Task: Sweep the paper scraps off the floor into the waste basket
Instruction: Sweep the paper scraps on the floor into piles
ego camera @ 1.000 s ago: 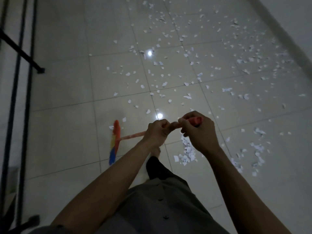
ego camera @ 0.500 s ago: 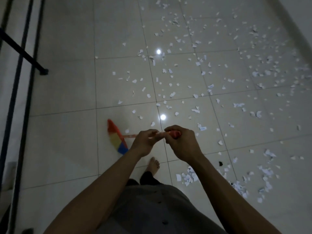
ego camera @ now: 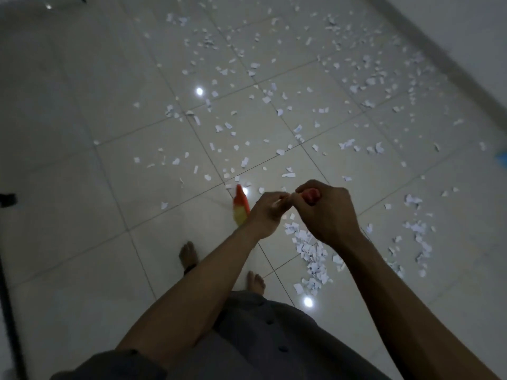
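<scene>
Both my hands grip the red broom handle (ego camera: 310, 195) in front of me. My left hand (ego camera: 267, 211) holds it lower down, and my right hand (ego camera: 326, 212) wraps round its top end. The broom's head (ego camera: 240, 208), red and yellow, shows just left of my left hand over the tiles and looks blurred. White paper scraps (ego camera: 274, 111) lie scattered over the far and right floor. A denser pile of scraps (ego camera: 310, 256) sits under my right wrist. No waste basket is in view.
My two bare feet (ego camera: 188, 255) stand on the pale tiled floor (ego camera: 82, 187). A wall base runs along the upper right (ego camera: 450, 53). A blue object (ego camera: 502, 157) peeks in at the right edge. A dark frame foot (ego camera: 6, 200) sits at the left edge.
The view has swung to the right, so the black frame has left the scene. The broom head has moved right, closer to my hands, and stands more upright. Both hands keep their grip.
</scene>
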